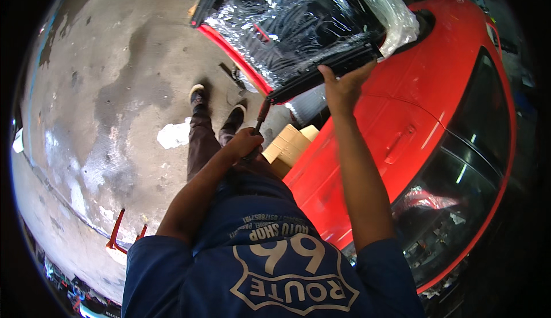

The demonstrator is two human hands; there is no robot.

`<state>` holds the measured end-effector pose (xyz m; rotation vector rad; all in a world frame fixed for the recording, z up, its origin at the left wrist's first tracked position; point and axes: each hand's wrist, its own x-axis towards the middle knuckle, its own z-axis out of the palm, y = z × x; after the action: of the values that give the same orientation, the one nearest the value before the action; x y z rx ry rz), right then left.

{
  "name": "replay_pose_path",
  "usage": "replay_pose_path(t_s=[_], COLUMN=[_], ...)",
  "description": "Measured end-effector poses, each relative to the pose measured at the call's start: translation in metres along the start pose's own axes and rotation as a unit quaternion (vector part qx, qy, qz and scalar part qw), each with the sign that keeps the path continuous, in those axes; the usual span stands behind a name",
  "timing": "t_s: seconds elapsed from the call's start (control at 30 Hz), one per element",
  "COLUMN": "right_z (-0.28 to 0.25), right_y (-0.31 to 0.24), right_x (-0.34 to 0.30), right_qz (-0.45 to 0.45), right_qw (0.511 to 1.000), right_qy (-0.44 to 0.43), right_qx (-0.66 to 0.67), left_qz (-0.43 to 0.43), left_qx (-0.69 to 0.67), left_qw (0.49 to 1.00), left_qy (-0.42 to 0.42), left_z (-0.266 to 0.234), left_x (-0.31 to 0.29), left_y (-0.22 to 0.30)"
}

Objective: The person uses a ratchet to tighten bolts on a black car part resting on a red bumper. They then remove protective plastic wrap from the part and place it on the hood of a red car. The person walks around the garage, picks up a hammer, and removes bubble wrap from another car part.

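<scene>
Within left hand (247, 144), dark tool (263, 115)

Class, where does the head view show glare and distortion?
Head view: bright glare streaks the crumpled clear plastic film; the long black strip by the right hand shows far less. Head view: pale reflections cross the dark glass window. Head view: fisheye bends the glossy red car; corners go black.

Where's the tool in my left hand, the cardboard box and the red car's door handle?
Tool (263, 112): head view, on its narrow shaft.
Cardboard box (288, 143): head view, on its upper side.
Red door handle (400, 145): head view, on its middle.
</scene>
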<state>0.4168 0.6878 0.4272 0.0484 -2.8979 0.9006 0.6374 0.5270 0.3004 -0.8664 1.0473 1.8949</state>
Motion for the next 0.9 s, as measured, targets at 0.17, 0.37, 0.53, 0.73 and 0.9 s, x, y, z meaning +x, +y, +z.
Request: replay_pose_path(t_s=[0.17, 0.37, 0.53, 0.73, 0.9], right_z=[0.002, -0.007, -0.006, -0.015, -0.044], right_y=[0.001, -0.015, -0.017, -0.018, -0.046], right_x=[0.001, 0.0, -0.004, 0.013, 0.054], right_qz=[-0.018, 0.035, 0.019, 0.041, -0.017], right_qw=[0.999, 0.999, 1.0, 0.999, 0.98], right_qy=[0.015, -0.012, 0.015, 0.018, 0.14], right_qx=[0.027, -0.029, -0.01, -0.013, -0.14], left_qz=[0.042, 0.009, -0.068, -0.219, -0.189], left_qx=[0.351, 0.447, 0.44, 0.236, 0.272], left_qw=[0.925, 0.852, 0.817, 0.877, 0.879], left_qy=[0.137, 0.271, 0.366, 0.356, 0.344], left_z=[-0.033, -0.112, -0.208, -0.262, -0.277], left_x=[-0.001, -0.027, -0.076, -0.15, -0.187], left_y=[0.001, 0.003, -0.032, -0.087, -0.137])
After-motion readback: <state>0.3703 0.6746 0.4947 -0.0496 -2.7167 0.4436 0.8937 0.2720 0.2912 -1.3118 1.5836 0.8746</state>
